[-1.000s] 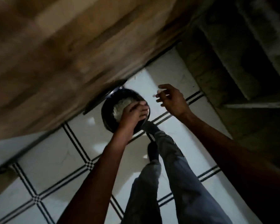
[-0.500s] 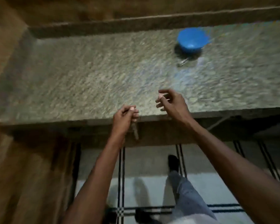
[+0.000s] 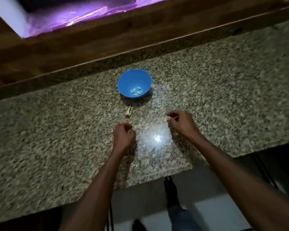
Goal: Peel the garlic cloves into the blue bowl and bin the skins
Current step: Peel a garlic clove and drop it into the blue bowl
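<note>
Hovered over the granite tabletop (image 3: pixel 57 139): left hand (image 3: pixel 123 136) curled, contents too small to tell; right hand (image 3: pixel 182 122) pinched on a pale garlic bit (image 3: pixel 168 117). Beyond, garlic stem (image 3: pixel 128 112); farther, blue bowl (image 3: pixel 128 80) held peeled cloves (image 3: pixel 136 92).

Dim overall. One overhead source; white glare spot on the counter (image 3: pixel 157 138) between the forearms. Purple glow, smeared, top left. Motion blur at left edge and top. Floor below nearly black.
</note>
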